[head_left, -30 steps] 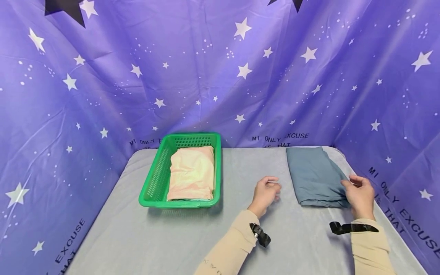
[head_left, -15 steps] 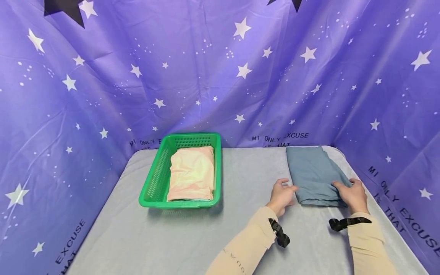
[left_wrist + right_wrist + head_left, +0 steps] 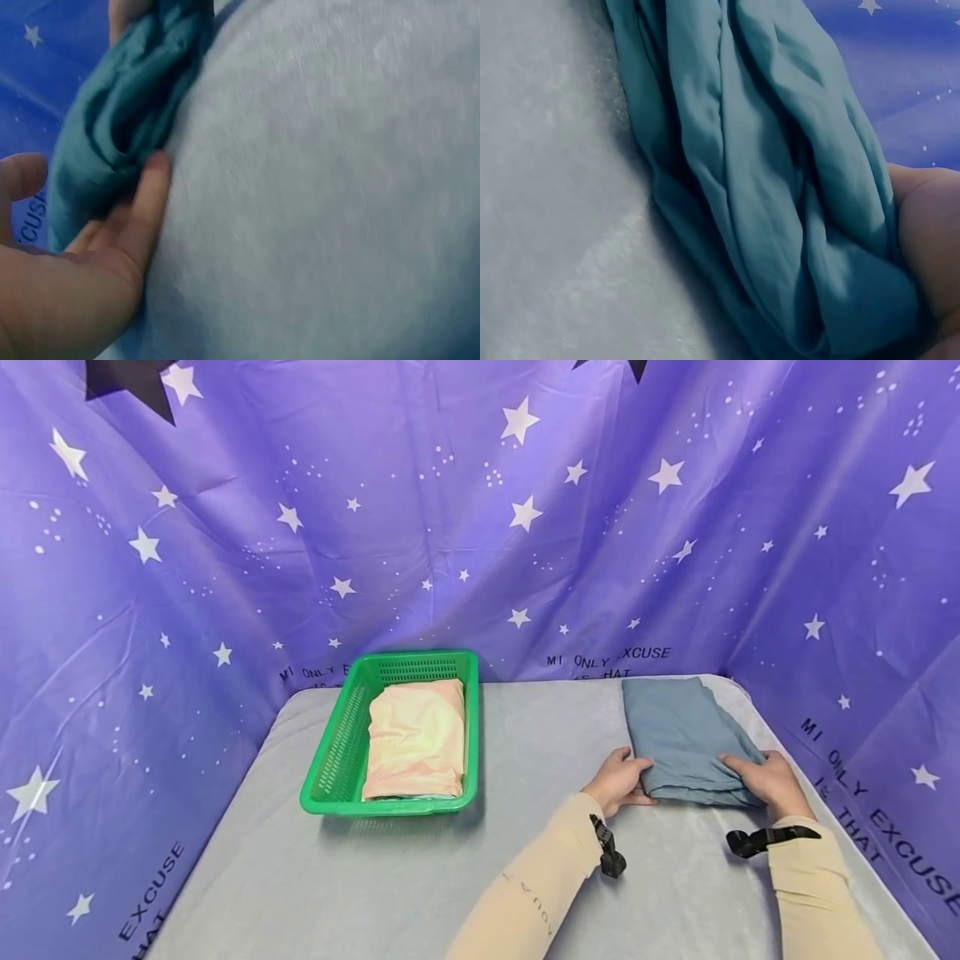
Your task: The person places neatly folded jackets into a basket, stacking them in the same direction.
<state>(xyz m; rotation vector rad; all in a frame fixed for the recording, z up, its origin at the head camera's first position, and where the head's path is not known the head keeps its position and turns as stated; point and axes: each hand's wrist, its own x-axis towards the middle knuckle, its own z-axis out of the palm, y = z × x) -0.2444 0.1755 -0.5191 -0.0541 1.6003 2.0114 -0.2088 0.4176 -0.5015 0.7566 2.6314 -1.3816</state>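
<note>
A folded blue-grey cloth [image 3: 682, 739] lies at the right of the table, its layered near edge showing in both wrist views. My left hand [image 3: 618, 781] holds its near left corner, the thumb over the top. In the left wrist view the fingers [image 3: 146, 206] reach under the cloth [image 3: 112, 142]. At the near right corner, my right hand [image 3: 772, 781] grips the cloth with the thumb on top; its other fingers are hidden beneath. Only part of the right hand [image 3: 934, 232] appears in the right wrist view, beside the bunched folds [image 3: 757, 187].
A green plastic basket [image 3: 318, 785] stands left of centre, holding a folded pale pink cloth [image 3: 416, 739] with something light green under it. The table has a grey plush cover [image 3: 360, 893]. Purple star-printed curtains [image 3: 450, 527] enclose the back and sides.
My left hand has moved right to the blue-grey cloth and taken its near left corner. My right hand has shifted inward and put its thumb over the near right corner.
</note>
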